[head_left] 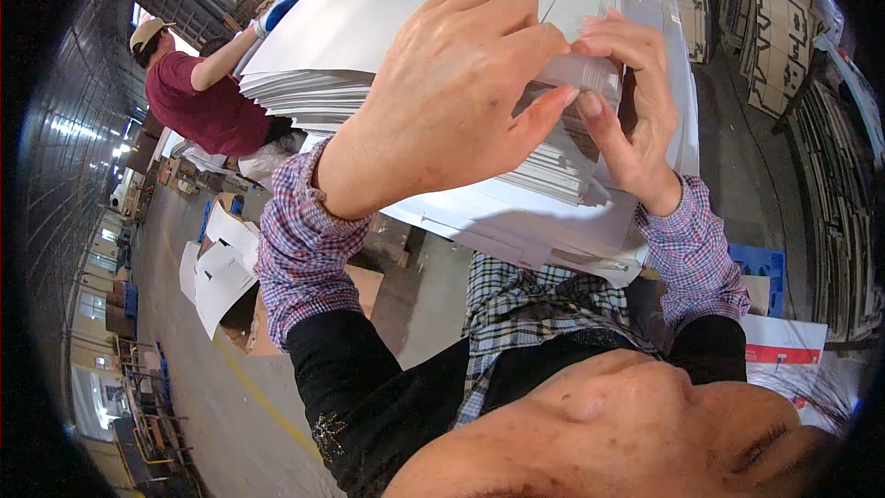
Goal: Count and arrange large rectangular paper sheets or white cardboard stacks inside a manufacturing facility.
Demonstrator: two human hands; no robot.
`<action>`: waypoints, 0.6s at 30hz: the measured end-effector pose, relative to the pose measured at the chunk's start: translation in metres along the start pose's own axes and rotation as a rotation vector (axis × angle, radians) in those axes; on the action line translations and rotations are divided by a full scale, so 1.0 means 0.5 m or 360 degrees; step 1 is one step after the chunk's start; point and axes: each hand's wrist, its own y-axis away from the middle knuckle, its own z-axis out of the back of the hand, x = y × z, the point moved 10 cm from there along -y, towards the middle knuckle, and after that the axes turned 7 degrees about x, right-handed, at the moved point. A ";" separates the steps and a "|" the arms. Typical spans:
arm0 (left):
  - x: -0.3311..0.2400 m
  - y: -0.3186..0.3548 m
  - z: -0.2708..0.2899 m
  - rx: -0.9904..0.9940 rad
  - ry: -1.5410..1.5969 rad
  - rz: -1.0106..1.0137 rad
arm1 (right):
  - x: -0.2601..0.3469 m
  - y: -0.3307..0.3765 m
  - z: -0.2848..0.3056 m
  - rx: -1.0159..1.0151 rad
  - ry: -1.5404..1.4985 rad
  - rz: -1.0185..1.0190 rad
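Above the near right corner of a tall stack of white sheets point(304, 93), my two hands meet at a roll of clear tape point(590, 72). My right hand point(643, 97) curls around its right side, thumb below and fingers above. From the left, my left hand point(452, 97) reaches over with bent fingers, its index fingertip and thumb against the roll's left side. Part of the roll is hidden by my fingers, and a loose tape end cannot be made out. Beneath the hands, the sheet edges point(553, 166) are layered and slightly uneven.
A co-worker in a dark red shirt point(198, 97) stands at the far left, a blue-gloved hand point(284, 8) at the stack. Cut cardboard panels point(779, 37) lean on the right. White scrap sheets point(226, 258) lie at the left, near a yellow floor line point(267, 401).
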 end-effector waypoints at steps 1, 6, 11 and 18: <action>0.001 -0.001 -0.001 0.0004 0.0005 -0.0003 | 0.003 0.000 0.002 -0.0023 0.0021 0.0012; -0.002 0.001 0.006 -0.0085 -0.0155 -0.0049 | 0.004 0.007 0.010 -0.0166 0.0007 0.0012; -0.042 -0.009 0.011 -0.0372 -0.0705 -0.0205 | 0.018 0.003 -0.003 0.0012 0.0244 0.0149; -0.033 -0.027 -0.026 -0.0315 -0.0654 -0.0199 | 0.023 -0.008 -0.005 -0.0011 0.0254 0.0099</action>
